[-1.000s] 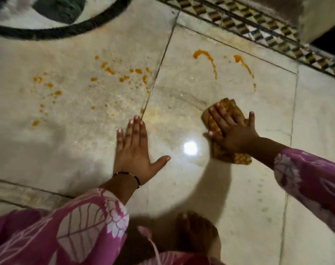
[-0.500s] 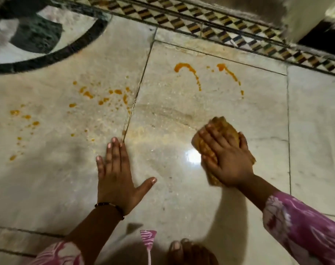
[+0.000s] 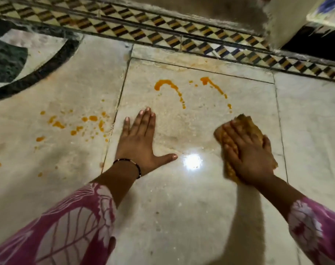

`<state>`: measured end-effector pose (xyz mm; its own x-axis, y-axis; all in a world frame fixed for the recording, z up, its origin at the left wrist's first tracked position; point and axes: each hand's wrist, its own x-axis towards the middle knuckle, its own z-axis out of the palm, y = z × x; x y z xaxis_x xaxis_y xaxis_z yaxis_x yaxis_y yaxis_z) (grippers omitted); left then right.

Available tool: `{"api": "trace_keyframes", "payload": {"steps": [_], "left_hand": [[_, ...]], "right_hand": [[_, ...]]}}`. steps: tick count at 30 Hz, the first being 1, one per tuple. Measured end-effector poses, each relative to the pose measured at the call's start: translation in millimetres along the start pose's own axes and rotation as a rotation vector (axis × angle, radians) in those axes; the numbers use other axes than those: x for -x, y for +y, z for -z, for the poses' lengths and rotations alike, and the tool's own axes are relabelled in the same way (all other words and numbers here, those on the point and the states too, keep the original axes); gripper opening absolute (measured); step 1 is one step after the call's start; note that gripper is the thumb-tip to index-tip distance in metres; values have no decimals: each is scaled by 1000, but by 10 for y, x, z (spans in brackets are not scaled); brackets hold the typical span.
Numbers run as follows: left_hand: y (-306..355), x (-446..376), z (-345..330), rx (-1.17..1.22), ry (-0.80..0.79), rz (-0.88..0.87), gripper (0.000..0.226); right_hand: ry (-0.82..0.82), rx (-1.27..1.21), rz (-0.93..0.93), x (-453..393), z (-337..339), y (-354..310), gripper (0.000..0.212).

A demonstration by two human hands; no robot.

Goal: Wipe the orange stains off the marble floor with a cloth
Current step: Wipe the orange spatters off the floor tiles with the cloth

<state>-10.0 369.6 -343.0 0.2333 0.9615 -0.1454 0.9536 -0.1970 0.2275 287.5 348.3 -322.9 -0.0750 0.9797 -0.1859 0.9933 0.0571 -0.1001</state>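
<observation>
The right hand (image 3: 248,152) lies flat on the cloth (image 3: 239,127), fingers straight and slightly spread, pressing it to the marble floor (image 3: 182,217) rather than pinching it. The left hand (image 3: 139,142) is spread palm-down on bare marble, thumb out toward three o'clock, bracing the body and holding nothing.

The cloth sits at about four o'clock from the two curved orange streaks (image 3: 170,87) on the same slab, near them but apart. A scatter of orange spots (image 3: 86,121) lies across the joint at nine o'clock from the left hand, well apart from the cloth.

To do this stroke well, I would keep the whole palm loaded so the cloth does not ride up at its edges, and push toward twelve o'clock through the nearer streak, then draw back toward six. The cloth already looks orange, so turning it to a cleaner face may be wise; otherwise it could smear colour. The joint between slabs may trap residue and probably needs a pass along its line.
</observation>
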Motion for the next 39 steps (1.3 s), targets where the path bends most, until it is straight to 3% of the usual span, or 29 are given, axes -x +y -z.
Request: {"api": "trace_keyframes", "payload": {"steps": [2,4,7,10,14,16,18,21,25,27,29,32,36,39], "left_hand": [[-13,-18,10,15,10,-4,122],[-22,-40,31,30,12,3,122],[-6,-51,54,46,-18,-2,121],[-14,-49,69,76,-30,2,121],[-26,-56,64,80,-53,1,119],[-22,-67,67,74,-63,-3,119],[-21,-68,63,65,-62,-2,118],[-27,-66,73,60,-85,1,118],[-25,-61,90,75,-91,5,118],[-25,-59,87,90,-88,3,118],[-27,-55,79,94,-95,0,117],[-27,-60,66,87,-89,-3,118],[-17,-70,86,86,-89,31,124],[-30,-55,81,115,-94,83,126]], "right_hand": [[53,-91,-183,-429,32,-100,60],[57,-125,-247,-826,66,-329,61],[7,-50,15,-925,59,-620,61],[-45,32,258,-592,68,-435,60],[-33,3,-21,-752,172,10,62],[8,-46,-173,-1217,213,-76,63],[25,-72,-200,-1679,246,-358,62],[-2,-58,4,-1856,227,-773,60],[-69,24,317,-1166,166,-658,60],[-77,21,225,-1077,236,-385,61],[-41,-21,14,-1386,301,-261,62],[0,-89,-145,-2131,353,-583,61],[-40,11,255,-2010,239,-1311,56],[-83,104,468,-1255,120,-1099,55]]}}
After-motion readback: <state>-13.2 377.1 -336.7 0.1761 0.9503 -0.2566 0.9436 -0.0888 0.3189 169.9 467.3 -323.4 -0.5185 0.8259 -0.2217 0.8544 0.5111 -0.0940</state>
